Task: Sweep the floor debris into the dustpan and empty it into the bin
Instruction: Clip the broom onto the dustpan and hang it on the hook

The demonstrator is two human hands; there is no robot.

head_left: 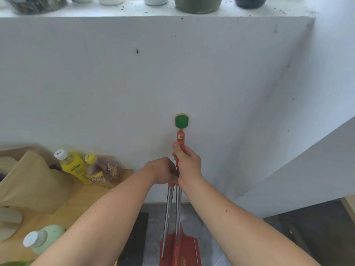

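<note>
A broad white wall (172, 73) fills most of what I see, with a ledge (134, 10) along its top carrying a row of pots. On the wall hangs a green hook (181, 121), just above the red handle tip. To the left a wooden tabletop (80, 196) carries a brown paper bag (32, 181), a yellow bottle (72, 165), a bag of bread (107, 169) and, nearer, a pale green bottle (44, 240). Down below, the grey floor (211, 237) shows between the arms, and the red dustpan (180, 250) hangs just above it against the wall, its two metal rods (169, 208) running up to the red handle (180, 143). The right hand (187, 162) is wrapped tightly around that red handle, thumb up along it, just under the hook. The left hand (161, 170) is curled closed at the spot where rods and handle meet, touching the right wrist; what exactly its fingers pinch I cannot tell.
</note>
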